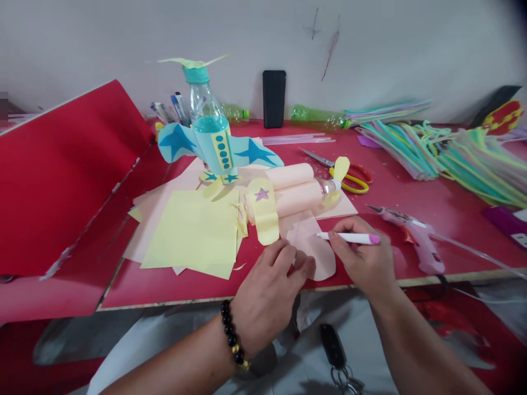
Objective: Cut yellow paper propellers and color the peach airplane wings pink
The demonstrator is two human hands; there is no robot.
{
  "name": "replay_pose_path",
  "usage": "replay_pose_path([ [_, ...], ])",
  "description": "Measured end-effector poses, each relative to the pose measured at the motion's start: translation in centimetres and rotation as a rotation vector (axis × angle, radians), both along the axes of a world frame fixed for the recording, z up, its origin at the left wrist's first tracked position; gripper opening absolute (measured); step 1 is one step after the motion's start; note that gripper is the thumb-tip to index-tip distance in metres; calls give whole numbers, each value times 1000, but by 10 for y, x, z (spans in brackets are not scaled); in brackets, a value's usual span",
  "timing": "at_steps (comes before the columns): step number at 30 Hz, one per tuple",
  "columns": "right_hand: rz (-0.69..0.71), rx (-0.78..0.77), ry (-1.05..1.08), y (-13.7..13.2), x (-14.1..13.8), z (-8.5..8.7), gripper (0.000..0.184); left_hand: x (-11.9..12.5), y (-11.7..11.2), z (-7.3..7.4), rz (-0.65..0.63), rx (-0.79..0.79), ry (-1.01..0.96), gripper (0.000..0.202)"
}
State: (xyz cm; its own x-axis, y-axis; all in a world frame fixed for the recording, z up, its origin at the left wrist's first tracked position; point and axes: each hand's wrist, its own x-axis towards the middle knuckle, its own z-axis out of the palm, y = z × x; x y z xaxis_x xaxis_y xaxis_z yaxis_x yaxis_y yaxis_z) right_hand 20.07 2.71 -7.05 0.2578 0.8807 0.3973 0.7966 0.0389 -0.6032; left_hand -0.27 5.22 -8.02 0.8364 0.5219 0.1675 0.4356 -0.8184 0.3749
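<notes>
Red tabletop: left fingers holding peach paper cutout; right fingers clenching pink-tipped white marker.

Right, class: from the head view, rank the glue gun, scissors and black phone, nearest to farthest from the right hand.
1. Pink glue gun, just right of the right hand.
2. Scissors, ahead on the table.
3. Black phone, upright at the back by the wall.

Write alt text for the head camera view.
Two bare hands work at a red table: the right hand holds a white pen with a pink end over a pink paper shape, which the left hand touches. Nearby are yellow paper sheets, a bottle airplane, scissors and a pink glue gun.
</notes>
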Motion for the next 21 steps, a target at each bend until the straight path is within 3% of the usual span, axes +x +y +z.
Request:
replay_pose_path([
  [14, 5, 0, -72, 0, -4, 4, 14, 0, 0, 4, -11, 6, 44, 16],
  [21, 50, -21, -47, -5, -11, 7, 15, 0, 0, 5, -18, -8, 76, 17],
])
